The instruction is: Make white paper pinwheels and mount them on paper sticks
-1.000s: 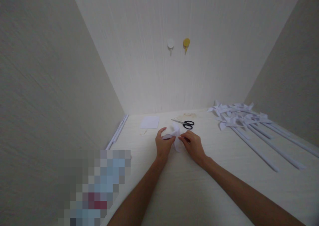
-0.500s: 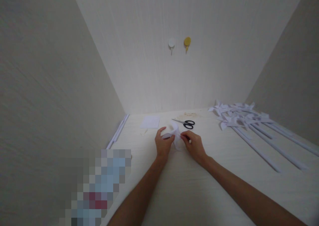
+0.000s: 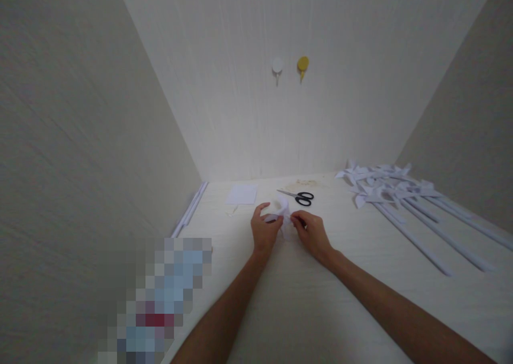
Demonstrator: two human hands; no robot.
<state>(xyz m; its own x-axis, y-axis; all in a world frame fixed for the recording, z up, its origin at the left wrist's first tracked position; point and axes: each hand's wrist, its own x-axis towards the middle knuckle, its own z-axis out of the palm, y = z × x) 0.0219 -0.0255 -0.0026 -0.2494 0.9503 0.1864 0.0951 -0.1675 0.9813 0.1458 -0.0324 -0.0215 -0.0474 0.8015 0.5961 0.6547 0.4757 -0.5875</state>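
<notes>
Several white folded-paper pinwheels (image 3: 377, 195) lie heaped at the right of the pale worktop (image 3: 304, 310), with long white rolled-paper tubes (image 3: 412, 241) reaching from them towards the near edge; by their look, these are done. One curled white paper piece (image 3: 283, 206) is in work at the middle, its strips bent but not yet flat, so I judge it partly made. The left hand (image 3: 264, 230) presses its thumb to the left side of that piece, forefinger raised and curved; the fingers of the right hand (image 3: 312, 230) pinch its right edge.

What seems left over is one flat white square paper sheet (image 3: 242, 194), uncreased as far as shows, and slim white paper tubes (image 3: 191, 208) along the left wall, at least two, with no pinwheel visible on them.

Counted: one pair of black-handled scissors (image 3: 303, 198), lying just beyond the hands; two wall hooks, one white (image 3: 277, 65), one yellow (image 3: 303, 63). The pinwheels overlap too much for a sure count; at least three long tubes show beside them.
</notes>
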